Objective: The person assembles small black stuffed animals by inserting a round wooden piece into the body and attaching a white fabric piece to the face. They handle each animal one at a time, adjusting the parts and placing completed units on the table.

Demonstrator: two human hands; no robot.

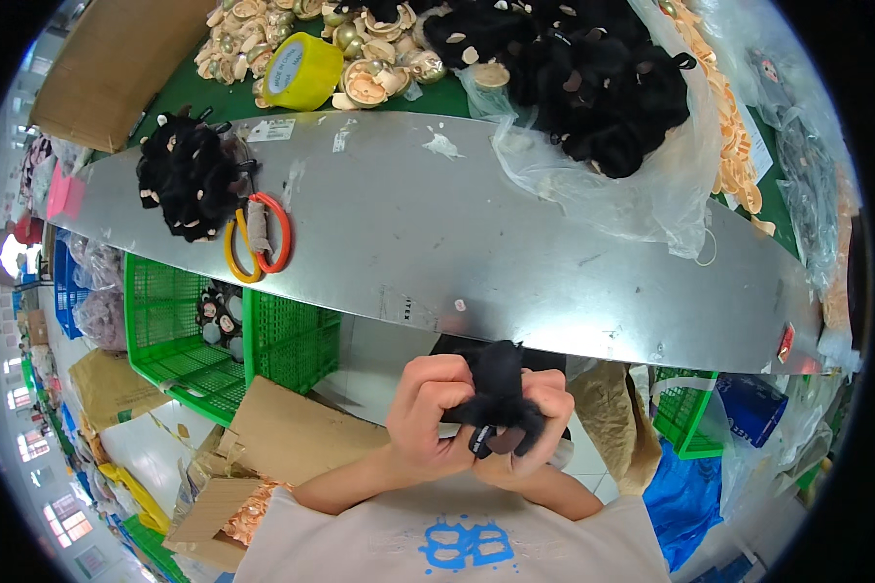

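Observation:
Close to my chest, in front of the bench's near edge, I hold a small black plush piece (501, 389) between both hands. My left hand (430, 408) curls its fingers round the plush's left side. On the other side my right hand (544, 418) grips it, thumb low near a small black tag (482, 442) and a brownish patch. Parts of the plush are hidden by my fingers. Across the bench lies a heap of similar black plush pieces (603, 92) on a clear plastic bag (651, 209). A smaller black plush cluster (187, 175) sits at the left.
Scissors (258, 238) with orange and yellow handles lie on the metal bench (389, 214). Yellow tape (303, 71) stands among beige pieces (235, 44) at the back. A green crate (297, 340) holding plush toys and a cardboard box (204, 520) are at lower left.

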